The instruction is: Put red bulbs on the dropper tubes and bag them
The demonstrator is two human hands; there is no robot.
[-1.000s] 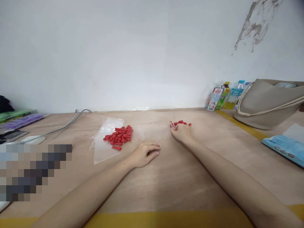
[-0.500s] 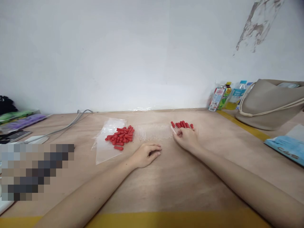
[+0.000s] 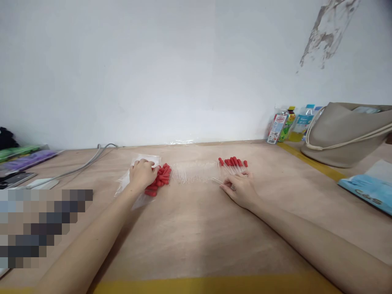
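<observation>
My left hand reaches over a pile of red rubber dropper bulbs lying on a clear plastic bag. Its fingers curl down at the pile's left side; the fingertips are hidden, so I cannot tell whether a bulb is between them. To the right, my right hand pinches a thin clear dropper tube, which points left. A row of loose clear tubes lies between the hands. Just beyond my right hand are several tubes capped with red bulbs.
At the back right stand a drink carton, bottles and a grey-beige drawstring bag. A blue packet lies at the right. A grey cable, a phone and purple packaged items are at the left.
My left hand has moved left and away from me, from the bare tabletop onto the pile of red bulbs. My right hand has drawn slightly back from the capped row, with a clear tube showing in its fingers.
</observation>
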